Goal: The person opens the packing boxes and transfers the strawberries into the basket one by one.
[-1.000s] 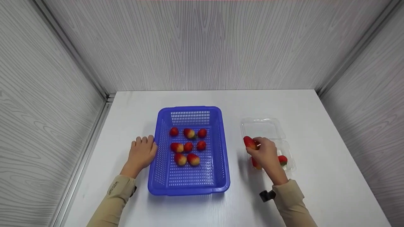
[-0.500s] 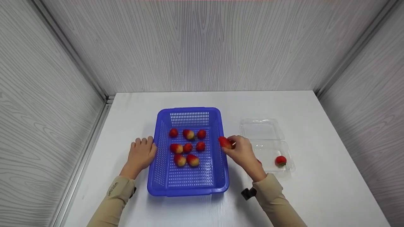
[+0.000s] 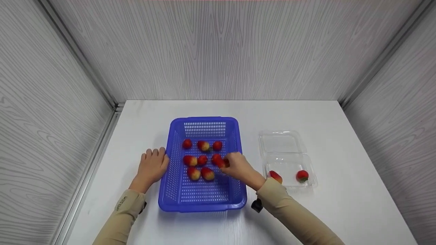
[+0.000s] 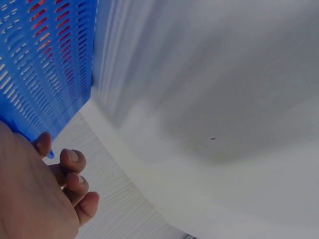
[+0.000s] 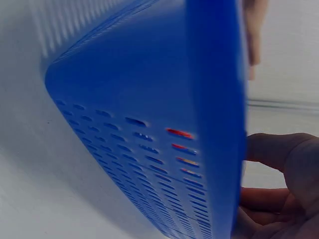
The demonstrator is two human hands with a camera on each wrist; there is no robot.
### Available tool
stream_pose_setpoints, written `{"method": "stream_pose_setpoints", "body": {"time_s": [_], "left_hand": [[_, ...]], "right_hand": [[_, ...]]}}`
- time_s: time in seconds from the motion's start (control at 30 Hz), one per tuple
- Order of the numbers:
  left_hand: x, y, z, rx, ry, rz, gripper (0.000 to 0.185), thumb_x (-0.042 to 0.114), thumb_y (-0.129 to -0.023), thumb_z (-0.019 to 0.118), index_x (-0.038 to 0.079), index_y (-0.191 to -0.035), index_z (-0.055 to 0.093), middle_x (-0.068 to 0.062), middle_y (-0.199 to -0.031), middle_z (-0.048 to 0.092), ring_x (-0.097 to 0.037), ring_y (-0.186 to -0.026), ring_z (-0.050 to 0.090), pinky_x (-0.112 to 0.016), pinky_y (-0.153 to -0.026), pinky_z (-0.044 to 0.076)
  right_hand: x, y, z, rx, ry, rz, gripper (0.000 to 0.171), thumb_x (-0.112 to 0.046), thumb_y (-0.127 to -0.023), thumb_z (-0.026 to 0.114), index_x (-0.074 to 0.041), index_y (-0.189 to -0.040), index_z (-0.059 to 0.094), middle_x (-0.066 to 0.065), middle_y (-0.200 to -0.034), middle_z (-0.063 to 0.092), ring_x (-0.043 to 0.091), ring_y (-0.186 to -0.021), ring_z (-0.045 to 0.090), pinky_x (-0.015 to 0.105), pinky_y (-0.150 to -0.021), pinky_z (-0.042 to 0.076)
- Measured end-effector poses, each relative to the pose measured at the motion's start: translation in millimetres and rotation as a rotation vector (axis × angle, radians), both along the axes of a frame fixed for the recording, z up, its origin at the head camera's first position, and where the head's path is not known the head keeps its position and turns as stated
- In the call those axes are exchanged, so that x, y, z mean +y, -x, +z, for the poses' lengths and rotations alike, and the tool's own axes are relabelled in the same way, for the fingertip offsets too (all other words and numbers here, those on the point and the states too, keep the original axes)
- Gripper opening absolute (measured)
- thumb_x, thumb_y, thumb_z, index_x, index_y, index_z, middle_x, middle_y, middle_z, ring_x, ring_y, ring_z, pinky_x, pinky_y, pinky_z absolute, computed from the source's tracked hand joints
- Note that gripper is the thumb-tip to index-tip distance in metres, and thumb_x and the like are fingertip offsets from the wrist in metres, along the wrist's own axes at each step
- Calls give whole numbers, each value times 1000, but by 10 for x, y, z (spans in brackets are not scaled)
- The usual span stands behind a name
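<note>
Right hand: the right hand (image 3: 238, 167) reaches over the right rim of the blue basket (image 3: 177, 190), its fingers (image 3: 229, 160) curled around a strawberry (image 3: 221, 163) held low inside the basket, just beside the fruit already lying there.
Left hand: the left hand (image 3: 153, 166) lies flat on the desk (image 3: 340, 143), fingers straight and relaxed, holding nothing; its fingertips (image 4: 70, 160) touch the basket's left wall (image 4: 45, 64).
Basket: it stands on the desk between the two hands, and its perforated wall fills most of the right wrist view (image 5: 149, 134).
Fruit in basket: eight loose strawberries (image 3: 202, 160) sit in three rows on the basket floor, toward the far half.
Clamshell box: a clear plastic box (image 3: 286, 154) lies open on the desk to the right of the basket, well apart from it, lid flipped toward the far side.
Fruit in box: two strawberries remain in its near tray, one at the left edge (image 3: 275, 177) and one at the right (image 3: 301, 175).
Sleeves: both forearms wear beige sleeves (image 3: 289, 211).
</note>
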State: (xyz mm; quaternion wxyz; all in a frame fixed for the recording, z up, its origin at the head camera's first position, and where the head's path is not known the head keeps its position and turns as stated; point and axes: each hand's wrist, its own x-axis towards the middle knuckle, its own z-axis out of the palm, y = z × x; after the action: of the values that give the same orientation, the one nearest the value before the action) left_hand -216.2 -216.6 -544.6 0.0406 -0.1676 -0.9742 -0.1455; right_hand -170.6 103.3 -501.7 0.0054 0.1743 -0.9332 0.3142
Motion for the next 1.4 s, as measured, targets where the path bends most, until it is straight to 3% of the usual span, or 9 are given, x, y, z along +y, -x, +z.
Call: {"method": "stream_pose_setpoints", "body": {"time_s": [0.17,0.53,0.77,1.03,1.27,1.4], "left_hand": [[-4,-1,13,-2,-2,-2,24,21,-102,38,-1,-105,47,-18,-87,46,-38,-82,40,-49,-73,31],[-1,-22,13,1,-10,-2,22,21,-102,38,0,-101,46,-15,-83,44,-36,-79,38,-48,-71,30],[14,-16,17,-7,-2,1,24,22,-102,38,0,-104,47,-16,-85,45,-36,-81,39,-48,-72,31],[1,-5,8,1,-1,2,22,22,-102,38,1,-100,45,-15,-83,43,-36,-79,38,-48,-71,30],[6,-8,3,-30,-4,1,24,23,-102,37,1,-104,46,-16,-85,44,-36,-81,38,-48,-72,29],[7,-6,12,-16,-1,6,24,22,-102,37,1,-103,46,-16,-85,44,-36,-81,38,-48,-72,30]], "right_hand": [[-84,66,-57,-25,-83,61,20,-4,-73,76,-2,-66,57,-3,-58,42,15,-54,40,31,-50,34],[-253,120,-264,-83,-281,75,13,2,-72,72,0,-73,59,10,-68,55,24,-62,53,44,-60,51],[-269,143,-374,-161,-282,73,12,-2,-74,75,0,-79,64,9,-71,59,20,-62,53,36,-59,49],[-287,133,-351,-218,-267,52,14,-7,-78,76,1,-84,66,7,-71,59,19,-62,55,32,-58,48],[-277,94,-294,-164,-287,51,19,-12,-77,79,0,-79,65,9,-70,60,21,-62,56,37,-60,52],[-244,84,-203,-119,-268,73,21,-12,-75,79,-2,-72,61,4,-63,52,19,-59,50,35,-56,46]]}}
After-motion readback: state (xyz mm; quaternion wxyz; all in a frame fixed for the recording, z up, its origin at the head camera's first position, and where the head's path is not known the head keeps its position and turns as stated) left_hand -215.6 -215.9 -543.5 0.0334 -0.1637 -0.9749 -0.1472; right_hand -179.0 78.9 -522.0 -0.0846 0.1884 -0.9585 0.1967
